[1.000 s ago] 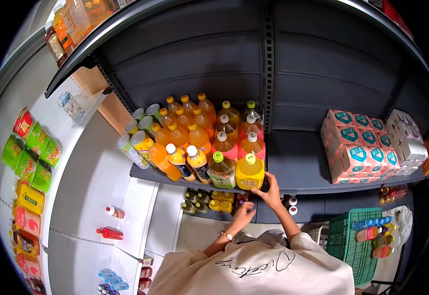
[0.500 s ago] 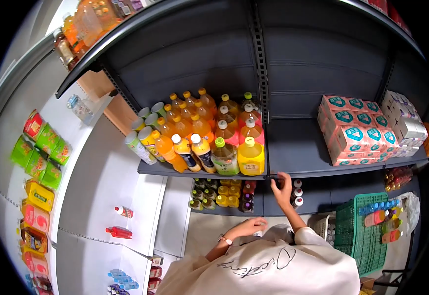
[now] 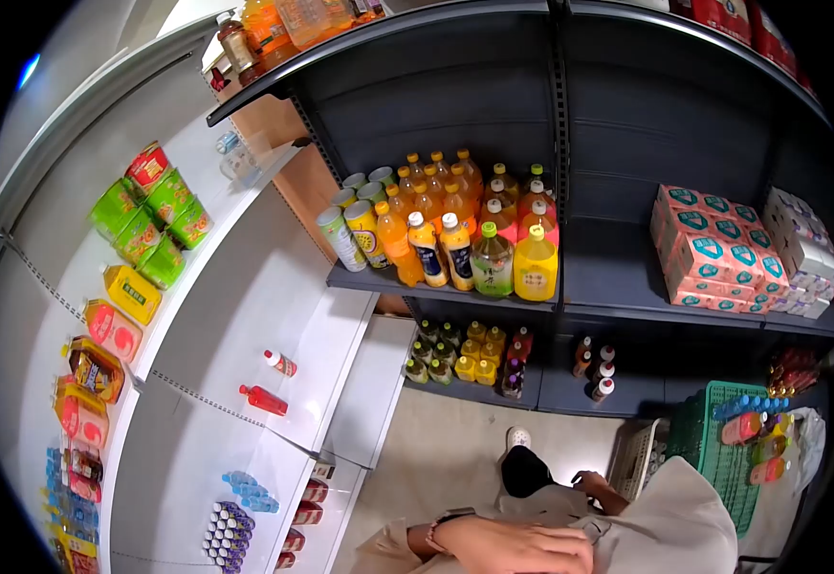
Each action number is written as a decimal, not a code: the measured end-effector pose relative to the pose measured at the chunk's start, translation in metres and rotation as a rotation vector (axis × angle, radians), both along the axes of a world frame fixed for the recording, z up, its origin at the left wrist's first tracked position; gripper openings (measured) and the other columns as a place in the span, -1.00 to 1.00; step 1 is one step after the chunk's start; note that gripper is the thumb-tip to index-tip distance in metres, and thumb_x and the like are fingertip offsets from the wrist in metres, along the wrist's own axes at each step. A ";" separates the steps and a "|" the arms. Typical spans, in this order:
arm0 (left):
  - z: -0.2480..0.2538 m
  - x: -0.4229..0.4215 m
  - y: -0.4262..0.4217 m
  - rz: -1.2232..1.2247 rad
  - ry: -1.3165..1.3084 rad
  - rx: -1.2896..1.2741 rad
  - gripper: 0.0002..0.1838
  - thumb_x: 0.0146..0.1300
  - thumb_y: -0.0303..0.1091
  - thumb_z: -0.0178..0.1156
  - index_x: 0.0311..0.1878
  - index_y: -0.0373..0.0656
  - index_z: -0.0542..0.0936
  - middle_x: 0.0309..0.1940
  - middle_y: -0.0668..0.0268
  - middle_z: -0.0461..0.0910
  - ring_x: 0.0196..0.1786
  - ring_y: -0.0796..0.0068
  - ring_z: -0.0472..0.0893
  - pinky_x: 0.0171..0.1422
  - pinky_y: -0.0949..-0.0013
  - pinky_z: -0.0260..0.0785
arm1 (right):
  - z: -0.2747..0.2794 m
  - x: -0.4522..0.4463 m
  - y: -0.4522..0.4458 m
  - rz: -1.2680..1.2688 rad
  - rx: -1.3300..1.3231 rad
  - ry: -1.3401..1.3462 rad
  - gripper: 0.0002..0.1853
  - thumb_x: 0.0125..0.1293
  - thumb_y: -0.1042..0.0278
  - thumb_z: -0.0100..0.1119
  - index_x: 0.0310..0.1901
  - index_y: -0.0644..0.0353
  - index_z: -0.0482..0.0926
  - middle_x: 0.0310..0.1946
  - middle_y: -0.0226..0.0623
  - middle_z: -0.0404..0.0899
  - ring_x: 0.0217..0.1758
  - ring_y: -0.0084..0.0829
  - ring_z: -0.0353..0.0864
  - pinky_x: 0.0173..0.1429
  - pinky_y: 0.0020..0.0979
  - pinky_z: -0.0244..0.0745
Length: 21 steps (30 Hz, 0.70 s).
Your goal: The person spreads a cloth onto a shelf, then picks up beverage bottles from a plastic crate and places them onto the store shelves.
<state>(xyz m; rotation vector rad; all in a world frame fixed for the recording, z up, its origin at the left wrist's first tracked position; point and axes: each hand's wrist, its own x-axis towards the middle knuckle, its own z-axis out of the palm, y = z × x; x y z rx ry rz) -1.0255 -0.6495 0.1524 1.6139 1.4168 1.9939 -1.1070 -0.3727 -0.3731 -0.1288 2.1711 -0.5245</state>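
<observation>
Appearing low in the head view, the left grip [image 3: 527, 548] overlaps the shirt [image 3: 675, 521]; whether it is open or closed cannot be told. The right grip [image 3: 591, 483] has slightly curled fingers, but its contents are unclear. Near it is the white basket [image 3: 631, 461], left of the green basket [image 3: 731, 469]. Ahead, bottles [image 3: 536, 270] stand on the dark shelf [image 3: 613, 263].

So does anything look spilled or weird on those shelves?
Nothing stands out. The big yellow bottle stands upright and the pink packs are stacked. The red bottle at left looks tilted, probably from the curved view.
</observation>
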 end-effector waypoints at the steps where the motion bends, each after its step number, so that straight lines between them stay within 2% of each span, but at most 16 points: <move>1: -0.001 0.007 0.002 -0.036 0.050 -0.034 -0.33 0.08 0.25 0.35 -0.04 -0.18 0.52 -0.11 0.21 0.49 -0.08 0.16 0.49 0.04 0.11 0.33 | -0.002 0.016 0.003 -0.036 -0.057 0.087 -0.66 0.14 0.08 0.30 -0.04 -0.11 0.69 -0.18 -0.27 0.74 -0.21 -0.32 0.74 -0.05 -0.30 0.64; 2: -0.003 0.014 0.005 -0.075 0.097 -0.064 -0.28 0.05 0.27 0.37 0.01 -0.19 0.51 -0.07 0.20 0.47 -0.04 0.15 0.49 0.07 0.12 0.33 | -0.003 0.027 0.007 -0.054 -0.071 0.094 -0.66 0.13 0.09 0.27 -0.04 -0.11 0.69 -0.19 -0.28 0.75 -0.19 -0.31 0.74 -0.04 -0.29 0.64; 5: -0.017 0.054 0.038 -0.241 -0.001 0.068 -0.28 0.02 0.30 0.36 -0.03 -0.18 0.52 -0.12 0.23 0.48 -0.09 0.18 0.49 0.05 0.17 0.32 | 0.012 0.075 0.038 -0.078 -0.022 0.082 -0.66 0.10 0.08 0.23 -0.08 -0.08 0.71 -0.24 -0.27 0.74 -0.18 -0.27 0.74 -0.05 -0.24 0.63; 7: -0.015 0.064 0.050 -0.329 0.072 0.074 -0.47 0.18 0.17 0.32 -0.14 -0.16 0.55 -0.26 0.27 0.49 -0.16 0.21 0.47 -0.03 0.17 0.32 | 0.031 0.096 0.053 -0.148 -0.003 0.045 -0.66 0.09 0.05 0.25 -0.10 -0.09 0.72 -0.26 -0.25 0.74 -0.19 -0.22 0.73 -0.05 -0.21 0.62; 8: -0.023 0.073 0.059 -0.345 0.130 0.110 -0.52 0.23 0.13 0.30 -0.17 -0.15 0.56 -0.29 0.28 0.49 -0.17 0.21 0.47 -0.05 0.16 0.31 | 0.025 0.107 0.061 -0.136 -0.004 0.120 -0.72 0.15 0.12 0.23 -0.11 -0.09 0.71 -0.44 -0.26 0.72 -0.50 -0.33 0.71 -0.25 -0.29 0.64; 9: -0.027 0.079 0.067 -0.365 0.188 0.148 -0.57 0.27 0.09 0.28 -0.20 -0.15 0.57 -0.33 0.29 0.49 -0.19 0.21 0.47 -0.08 0.15 0.31 | 0.018 0.113 0.066 -0.201 0.063 0.096 -0.71 0.15 0.07 0.23 -0.11 -0.11 0.71 -0.33 -0.23 0.73 -0.34 -0.27 0.74 -0.14 -0.24 0.64; 10: -0.005 0.078 0.068 -0.360 0.183 0.142 -0.71 0.37 -0.10 0.24 -0.28 -0.15 0.59 -0.40 0.30 0.49 -0.24 0.22 0.48 -0.12 0.15 0.30 | 0.013 0.120 0.073 -0.199 0.060 0.125 -0.69 0.14 0.04 0.23 -0.10 -0.12 0.71 -0.25 -0.22 0.73 -0.22 -0.23 0.73 -0.06 -0.21 0.63; 13: 0.000 0.093 0.078 -0.289 0.257 0.159 -0.76 0.36 -0.18 0.26 -0.31 -0.15 0.60 -0.41 0.33 0.50 -0.30 0.24 0.50 -0.12 0.16 0.30 | -0.001 0.142 0.096 -0.232 0.090 0.099 -0.66 0.10 -0.01 0.25 -0.10 -0.15 0.70 -0.04 -0.19 0.69 0.06 -0.14 0.65 0.13 -0.15 0.55; 16: -0.025 0.091 0.072 -0.033 0.447 0.098 -0.82 0.34 -0.26 0.18 -0.33 -0.15 0.58 -0.39 0.26 0.53 -0.21 0.22 0.57 0.00 0.04 0.29 | -0.004 0.160 0.112 -0.280 0.065 0.098 -0.66 0.10 0.02 0.24 -0.10 -0.12 0.71 -0.07 -0.16 0.69 0.02 -0.12 0.67 0.11 -0.18 0.56; 18: 0.007 0.088 0.093 0.225 0.373 0.085 -0.72 0.26 -0.31 0.21 -0.57 -0.09 0.45 -0.59 0.39 0.43 -0.40 0.35 0.54 -0.11 0.07 0.23 | -0.002 0.172 0.121 -0.320 0.025 0.128 -0.64 0.10 0.02 0.22 -0.10 -0.06 0.70 -0.08 -0.10 0.69 0.02 -0.09 0.66 0.10 -0.17 0.56; 20: 0.010 0.072 0.106 0.328 0.438 0.008 -0.84 0.15 -0.39 0.29 -0.49 -0.12 0.52 -0.53 0.38 0.46 -0.34 0.37 0.51 -0.06 0.07 0.28 | -0.017 0.184 0.132 -0.386 -0.019 0.182 -0.62 0.11 0.02 0.21 -0.09 0.00 0.70 -0.09 -0.04 0.68 0.02 -0.06 0.66 0.10 -0.16 0.55; 21: 0.014 0.065 0.116 0.288 0.375 -0.010 -0.84 0.15 -0.40 0.28 -0.49 -0.12 0.51 -0.51 0.39 0.47 -0.34 0.37 0.51 -0.07 0.07 0.29 | -0.023 0.191 0.137 -0.410 -0.056 0.191 -0.60 0.12 0.02 0.20 -0.07 0.06 0.69 -0.10 0.04 0.67 0.01 -0.01 0.65 0.10 -0.14 0.55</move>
